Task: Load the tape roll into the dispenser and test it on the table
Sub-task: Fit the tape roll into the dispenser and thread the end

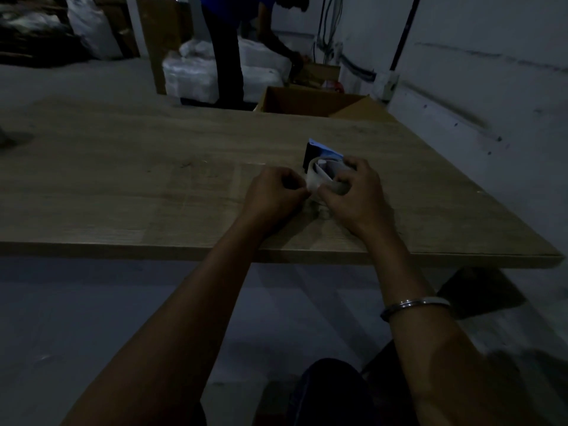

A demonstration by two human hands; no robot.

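Observation:
A pale tape roll stands on edge near the front of the wooden table. My right hand grips the roll, fingers curled round its right side and thumb near its lower left. My left hand is curled just left of the roll, its fingertips pinched at the roll's left edge; the tape end itself is too dim to make out. Directly behind the roll stands the dispenser, dark with a blue top, partly hidden by the roll and my right fingers.
An open cardboard box sits past the table's far edge. A person bends over white sacks on the floor behind. A white wall runs along the right. The table's front edge lies close below my wrists.

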